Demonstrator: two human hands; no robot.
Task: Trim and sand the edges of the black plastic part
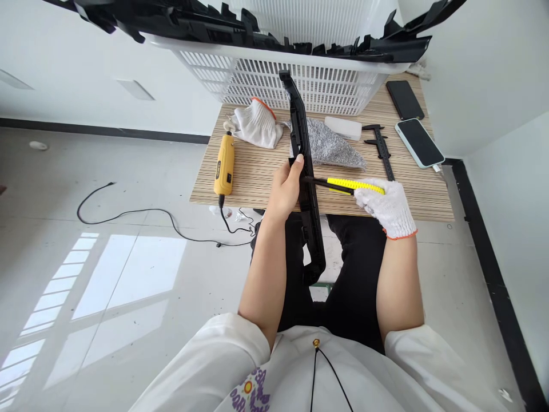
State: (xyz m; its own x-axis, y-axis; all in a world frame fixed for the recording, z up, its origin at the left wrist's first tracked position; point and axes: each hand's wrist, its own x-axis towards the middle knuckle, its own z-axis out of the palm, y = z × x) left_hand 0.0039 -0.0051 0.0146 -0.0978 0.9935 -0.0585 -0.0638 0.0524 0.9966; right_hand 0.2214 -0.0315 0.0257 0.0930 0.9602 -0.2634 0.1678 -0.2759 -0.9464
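Observation:
My bare left hand (285, 187) grips a long, narrow black plastic part (312, 223) near its middle, with the thumb laid on its face. The part is held nearly upright in view, with its far end before the basket and its near end over my lap. In a white knit glove with an orange cuff, my right hand (385, 207) is closed around a slim yellow-and-black hand tool (343, 184). Its dark tip points left and meets the part beside my left thumb. Whether the tip is cutting or only touching, I cannot tell.
Behind stands a white plastic basket (274, 74) with more black plastic parts (206, 26) across its rim. On the wood-grain table (253, 183) lie a yellow rotary tool (225, 165), a white glove (257, 125), a grey cloth (332, 143), calipers (381, 150) and two phones (419, 143).

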